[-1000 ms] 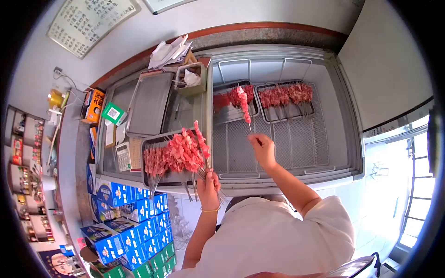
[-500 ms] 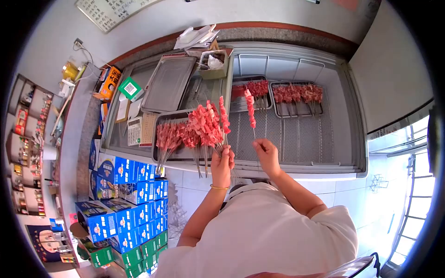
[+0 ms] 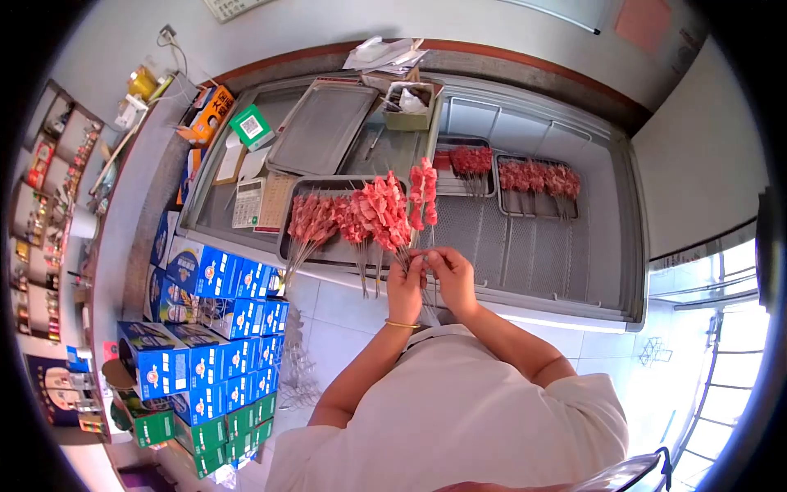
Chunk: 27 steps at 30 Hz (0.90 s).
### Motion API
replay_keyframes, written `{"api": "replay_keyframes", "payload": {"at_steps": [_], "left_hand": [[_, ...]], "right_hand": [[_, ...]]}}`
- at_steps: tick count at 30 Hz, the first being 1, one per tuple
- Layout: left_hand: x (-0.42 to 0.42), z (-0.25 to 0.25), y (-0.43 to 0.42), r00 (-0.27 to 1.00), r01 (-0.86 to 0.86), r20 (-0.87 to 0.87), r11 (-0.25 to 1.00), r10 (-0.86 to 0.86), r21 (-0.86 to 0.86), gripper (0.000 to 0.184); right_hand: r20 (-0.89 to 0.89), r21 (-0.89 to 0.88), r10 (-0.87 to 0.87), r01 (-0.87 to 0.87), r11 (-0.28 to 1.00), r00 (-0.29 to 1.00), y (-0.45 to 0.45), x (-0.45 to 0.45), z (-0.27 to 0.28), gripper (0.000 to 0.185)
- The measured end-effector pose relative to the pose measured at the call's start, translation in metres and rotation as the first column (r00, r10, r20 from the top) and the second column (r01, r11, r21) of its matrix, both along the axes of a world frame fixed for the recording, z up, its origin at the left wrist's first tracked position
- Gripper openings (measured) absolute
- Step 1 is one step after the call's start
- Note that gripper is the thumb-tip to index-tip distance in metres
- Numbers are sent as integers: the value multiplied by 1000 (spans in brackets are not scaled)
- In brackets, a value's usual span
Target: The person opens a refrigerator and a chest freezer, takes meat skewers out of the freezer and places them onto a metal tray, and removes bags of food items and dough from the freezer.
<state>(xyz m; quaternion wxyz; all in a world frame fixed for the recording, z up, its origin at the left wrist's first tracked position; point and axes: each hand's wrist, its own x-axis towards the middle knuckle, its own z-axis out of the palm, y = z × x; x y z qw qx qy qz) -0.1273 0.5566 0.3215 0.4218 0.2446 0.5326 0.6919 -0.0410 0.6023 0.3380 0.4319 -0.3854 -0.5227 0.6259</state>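
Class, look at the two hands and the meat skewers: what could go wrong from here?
The left hand and right hand meet at the sticks of the raised skewers; a slip might drop one into the open chest. Their fingers sit close among thin sticks, so a prick is possible. Sticks overhanging the near tray could be knocked.

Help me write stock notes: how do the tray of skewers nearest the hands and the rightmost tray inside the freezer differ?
The near tray sits on top of the freezer; the rightmost tray sits down inside it.
Sticks jut past the near tray's front edge; the rightmost tray's mostly end around its rim.
Both hands are beside the near tray; neither is at the rightmost tray.
Both hold red meat skewers.
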Motion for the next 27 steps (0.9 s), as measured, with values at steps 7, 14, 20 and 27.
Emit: {"api": "replay_keyframes", "payload": {"at_steps": [7, 14, 20, 27], "left_hand": [[-8, -16, -7, 998, -48, 40, 998, 46, 49, 14], [-16, -6, -27, 989, -144, -13, 989, 144, -41, 21], [-56, -21, -60, 954, -287, 68, 956, 291, -57, 23], [-128, -37, -79, 945, -300, 37, 908, 324, -292, 17]], "right_hand": [[23, 44, -11, 10, 999, 1000, -4, -20, -35, 17], [255, 377, -14, -86, 922, 967, -21, -50, -33, 17], [381, 347, 297, -433, 832, 876, -44, -76, -28, 28], [439, 33, 476, -544, 839, 762, -25, -55, -63, 27]]}}
